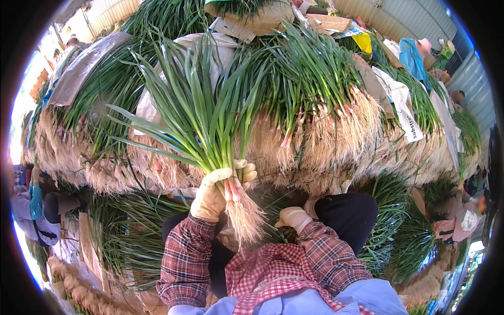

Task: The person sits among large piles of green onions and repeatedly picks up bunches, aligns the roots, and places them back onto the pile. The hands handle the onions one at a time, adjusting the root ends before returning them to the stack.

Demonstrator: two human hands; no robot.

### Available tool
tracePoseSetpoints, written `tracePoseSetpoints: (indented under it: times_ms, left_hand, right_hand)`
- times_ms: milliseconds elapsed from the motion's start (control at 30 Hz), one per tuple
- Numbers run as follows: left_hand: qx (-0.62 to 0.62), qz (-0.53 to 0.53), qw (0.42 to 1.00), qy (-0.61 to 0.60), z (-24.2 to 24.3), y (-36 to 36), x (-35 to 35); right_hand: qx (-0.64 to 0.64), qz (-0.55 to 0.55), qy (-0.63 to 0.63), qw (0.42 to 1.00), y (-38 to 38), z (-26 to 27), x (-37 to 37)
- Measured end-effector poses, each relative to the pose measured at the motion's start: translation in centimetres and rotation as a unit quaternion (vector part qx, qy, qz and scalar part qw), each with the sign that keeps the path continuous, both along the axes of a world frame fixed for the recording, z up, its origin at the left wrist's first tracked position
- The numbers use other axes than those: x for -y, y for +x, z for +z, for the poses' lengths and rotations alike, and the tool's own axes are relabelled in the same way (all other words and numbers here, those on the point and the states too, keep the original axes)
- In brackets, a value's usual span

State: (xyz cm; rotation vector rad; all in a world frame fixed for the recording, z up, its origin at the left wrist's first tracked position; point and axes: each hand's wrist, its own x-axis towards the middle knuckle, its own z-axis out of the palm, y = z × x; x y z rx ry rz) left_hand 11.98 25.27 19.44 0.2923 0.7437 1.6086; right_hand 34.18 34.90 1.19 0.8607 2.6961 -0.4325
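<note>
My left hand, in a pale glove, is closed around a bunch of green garlic plants. Their long leaves fan up and to the left, while the pinkish stem bases and pale roots hang down to the right. Lower down, between my knees, is my right hand, gloved as well and turned downward; its fingertips are partly hidden, so what it touches is unclear. Beyond both hands lies a long heap of similar plants, roots towards me.
Sheets and sacks, among them a white printed sack and a brown sheet, lie over the heap. More leaves are on the ground at both sides. Another person sits at the right, and another at the left.
</note>
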Motion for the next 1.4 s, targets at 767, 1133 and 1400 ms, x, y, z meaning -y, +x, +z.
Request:
tracePoseSetpoints:
  times_ms: [767, 1133, 1400]
  left_hand:
    - [-0.184, -0.007, 0.98, -0.07, 1.1, 2.7, -2.0]
    - [-0.05, 0.065, 0.996, -0.016, 0.0, 3.0, -3.8]
    - [-0.018, 0.073, 0.996, 0.057, 0.1, 2.3, -4.1]
  right_hand:
    - [-0.196, 0.175, 0.127, 0.956, -11.4, 14.9, -9.6]
    - [-0.415, -0.154, -0.355, 0.823, -13.1, 15.4, -9.3]
    - [-0.478, -0.272, -0.308, 0.777, -16.1, 12.4, -8.8]
